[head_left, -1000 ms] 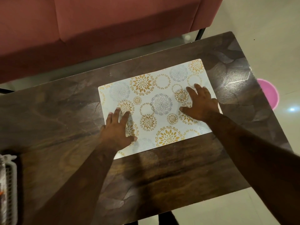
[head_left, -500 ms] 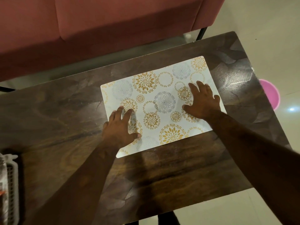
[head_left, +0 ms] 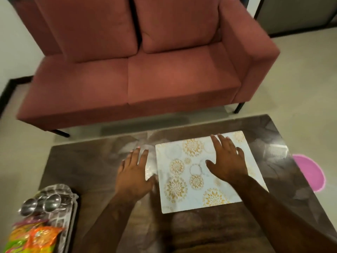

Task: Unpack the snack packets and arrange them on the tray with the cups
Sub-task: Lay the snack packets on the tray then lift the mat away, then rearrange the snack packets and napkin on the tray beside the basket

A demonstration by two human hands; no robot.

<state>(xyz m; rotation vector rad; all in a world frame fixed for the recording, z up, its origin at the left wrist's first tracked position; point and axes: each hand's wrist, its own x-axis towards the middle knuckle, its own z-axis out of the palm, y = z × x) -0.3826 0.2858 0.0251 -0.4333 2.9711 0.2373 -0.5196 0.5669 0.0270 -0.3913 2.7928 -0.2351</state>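
A white placemat with gold flower circles (head_left: pixel 184 179) lies flat on the dark wooden table (head_left: pixel 91 170). My right hand (head_left: pixel 227 161) rests flat on the mat, fingers spread. Just off the mat's left edge, my left hand (head_left: pixel 134 175) hovers over or rests on the bare wood, fingers apart and empty. At the table's near left corner a white slotted tray (head_left: pixel 70 216) holds steel cups (head_left: pixel 46 202) and bright orange and green snack packets (head_left: pixel 32 238).
A red two-seat sofa (head_left: pixel 145 70) stands right behind the table. On the floor by the table's right edge sits a pink round tub (head_left: pixel 310 172). Bare wood shows in front of the mat and to its left.
The camera has tilted up, bringing the sofa and the tray into view. My left hand has come off the mat onto the wood at its left. My right hand stays on the mat.
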